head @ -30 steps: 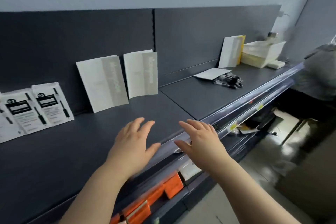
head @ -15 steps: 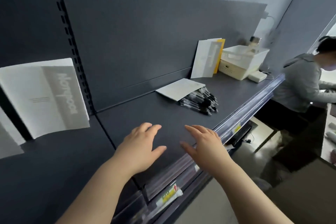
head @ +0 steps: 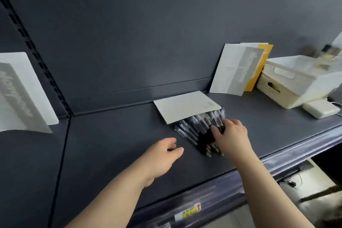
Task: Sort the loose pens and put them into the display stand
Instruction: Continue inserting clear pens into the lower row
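Observation:
A pile of loose pens [head: 197, 128] with clear barrels and black grips lies on the dark shelf [head: 111, 144]. A white card [head: 185, 106] covers their far ends. My right hand [head: 231, 137] is on the right side of the pile, thumb and fingertips touching the pens; motion blur hides whether any pen is gripped. My left hand [head: 161, 155] hovers open just left of the pile, apart from it, fingers relaxed. A white plastic box [head: 288, 81] stands at the far right of the shelf.
White and yellow booklets [head: 238, 68] lean on the back panel beside the box. A small white block [head: 321, 110] lies in front of the box. Another white booklet [head: 20, 94] leans at the left. The shelf's front edge [head: 277, 159] carries a price label strip.
The view has swung right and closer to the pens. My right hand has moved forward from the shelf edge onto the pile. My left hand has moved up beside it.

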